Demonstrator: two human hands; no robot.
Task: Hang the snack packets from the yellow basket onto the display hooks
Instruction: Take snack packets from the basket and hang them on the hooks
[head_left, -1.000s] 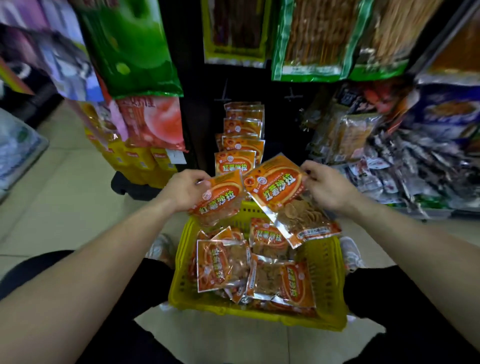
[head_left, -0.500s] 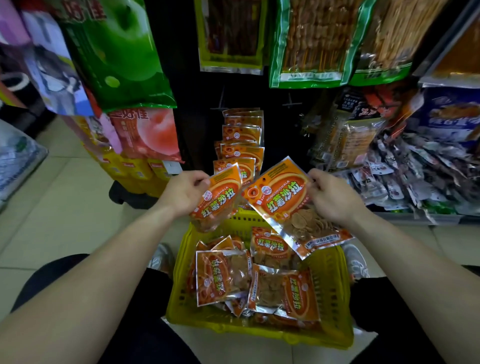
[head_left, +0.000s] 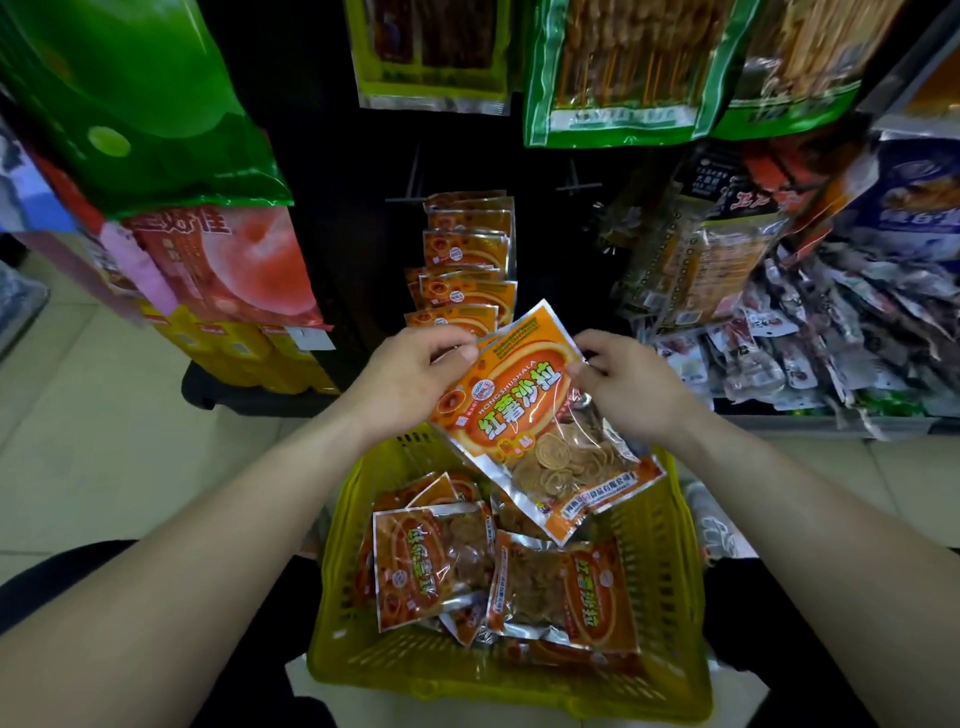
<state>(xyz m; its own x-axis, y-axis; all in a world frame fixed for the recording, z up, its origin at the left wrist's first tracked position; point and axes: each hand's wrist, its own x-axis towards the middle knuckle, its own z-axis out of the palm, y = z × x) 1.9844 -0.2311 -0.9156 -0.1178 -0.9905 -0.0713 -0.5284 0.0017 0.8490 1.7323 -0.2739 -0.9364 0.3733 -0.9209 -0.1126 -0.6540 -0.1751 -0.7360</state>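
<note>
Left hand (head_left: 410, 379) and right hand (head_left: 628, 387) are both pinching top corners of the snack packet (head_left: 524, 415). It's hanging tilted over the far edge of the yellow basket (head_left: 337, 571).

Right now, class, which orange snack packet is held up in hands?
The front packet, pinched at its top by the left hand and right hand above the yellow basket; loose packets lie inside it, hung packets hang behind.
</note>
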